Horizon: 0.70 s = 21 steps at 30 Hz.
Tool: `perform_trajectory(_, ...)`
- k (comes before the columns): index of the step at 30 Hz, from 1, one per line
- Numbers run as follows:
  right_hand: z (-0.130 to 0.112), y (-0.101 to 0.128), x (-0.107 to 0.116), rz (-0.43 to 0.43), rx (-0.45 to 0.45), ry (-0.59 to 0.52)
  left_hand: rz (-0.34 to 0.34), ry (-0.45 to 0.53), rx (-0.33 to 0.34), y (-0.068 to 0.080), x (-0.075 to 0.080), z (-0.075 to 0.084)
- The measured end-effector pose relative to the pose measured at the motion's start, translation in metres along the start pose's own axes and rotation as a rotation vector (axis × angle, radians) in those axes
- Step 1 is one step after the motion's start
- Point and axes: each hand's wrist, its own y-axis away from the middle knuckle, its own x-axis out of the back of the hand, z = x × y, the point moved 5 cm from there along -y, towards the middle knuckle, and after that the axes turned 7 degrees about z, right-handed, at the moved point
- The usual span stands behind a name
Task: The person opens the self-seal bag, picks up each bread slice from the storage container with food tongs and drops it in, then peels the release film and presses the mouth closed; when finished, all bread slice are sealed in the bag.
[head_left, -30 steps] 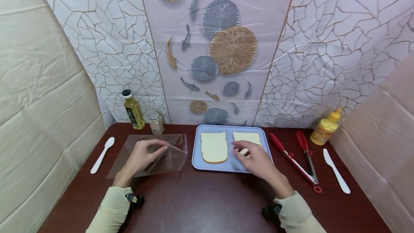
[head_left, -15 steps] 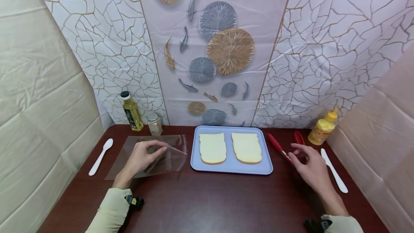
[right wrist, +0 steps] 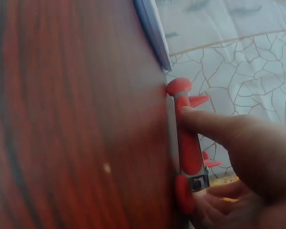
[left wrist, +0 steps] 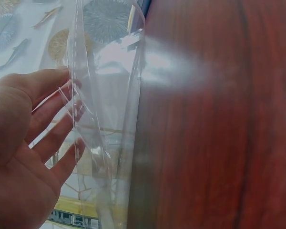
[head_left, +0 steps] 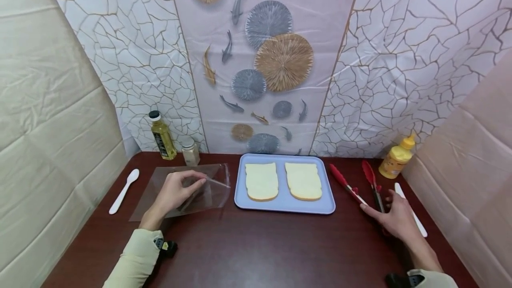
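Observation:
At the left, my left hand (head_left: pixel 178 194) pinches the raised edge of a clear plastic bag (head_left: pixel 218 197) between thumb and forefinger. The left wrist view shows the bag's film (left wrist: pixel 93 109) hanging from the fingertips, the other fingers spread behind it. At the right, my right hand (head_left: pixel 394 217) spans the red-and-silver tongs (head_left: pixel 355 193), which lie spread on the table. The right wrist view has the thumb on one red arm of the tongs (right wrist: pixel 190 148), with the fingers curled around the far side near the hinge, partly hidden.
A blue tray (head_left: pixel 282 206) with two bread slices stands in the middle. Beyond the bag are an oil bottle (head_left: pixel 163 139) and a small jar (head_left: pixel 190 152). A white spoon (head_left: pixel 125 191) lies far left. A white knife (head_left: pixel 416 219) and mustard bottle (head_left: pixel 397 159) are at the right.
My right hand has moved from above the right bread slice over to the tongs and come down around them. The left hand keeps its pinch on the bag in the same place.

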Motion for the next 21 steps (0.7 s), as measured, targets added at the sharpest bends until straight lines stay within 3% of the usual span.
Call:
perform_trajectory(7, -0.006, -0.004, -0.005, -0.041, 0.066, 0.057, 0.007, -0.008, 0.006, 0.0, 0.0, -0.002)
perform_trajectory(13, -0.005, -0.01, -0.01, -0.179, -0.018, 0.133, 0.015, -0.043, 0.012, 0.0, 0.001, -0.001)
perform_trajectory(21, 0.003, -0.02, -0.011, -0.186, -0.091, 0.125, 0.02, -0.069, 0.006, -0.001, 0.0, -0.002)
